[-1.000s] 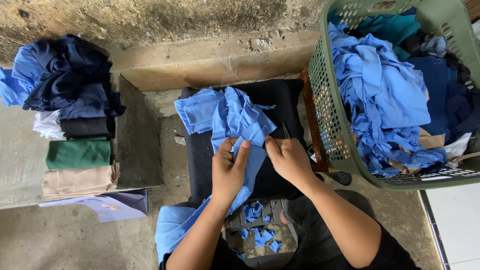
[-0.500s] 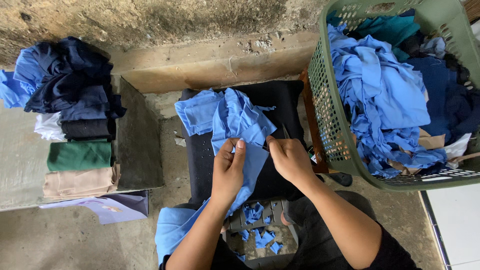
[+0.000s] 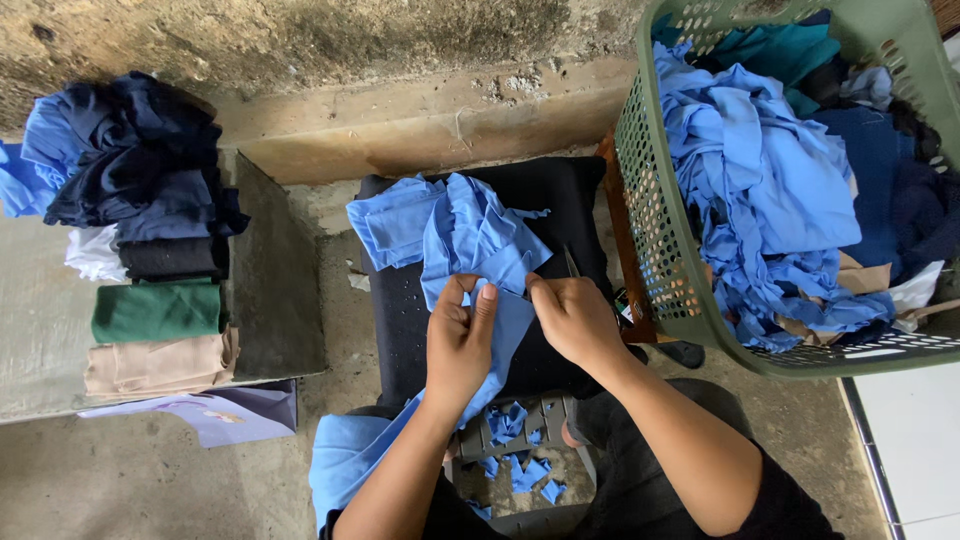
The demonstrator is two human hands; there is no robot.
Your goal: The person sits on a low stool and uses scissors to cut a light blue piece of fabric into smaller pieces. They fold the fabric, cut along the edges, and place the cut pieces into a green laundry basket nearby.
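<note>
A light blue cloth (image 3: 455, 240) lies bunched on a black padded stool (image 3: 560, 200) and trails down over my lap. My left hand (image 3: 458, 340) pinches the cloth at its middle, thumb and fingers closed on the fabric. My right hand (image 3: 575, 320) grips the same cloth just to the right, with a thin dark tool (image 3: 570, 262) sticking up from it; what kind of tool I cannot tell. Small blue fabric scraps (image 3: 515, 450) lie below my hands.
A green plastic laundry basket (image 3: 660, 240) full of blue and dark fabric stands at the right. On the left, a concrete ledge (image 3: 270, 290) carries a stack of folded and bunched clothes (image 3: 150, 250) in navy, black, green and beige. A rough wall runs behind.
My hands have shifted slightly on the cloth, the left fingers closing tighter on the fabric. The cloth and everything else stay in place.
</note>
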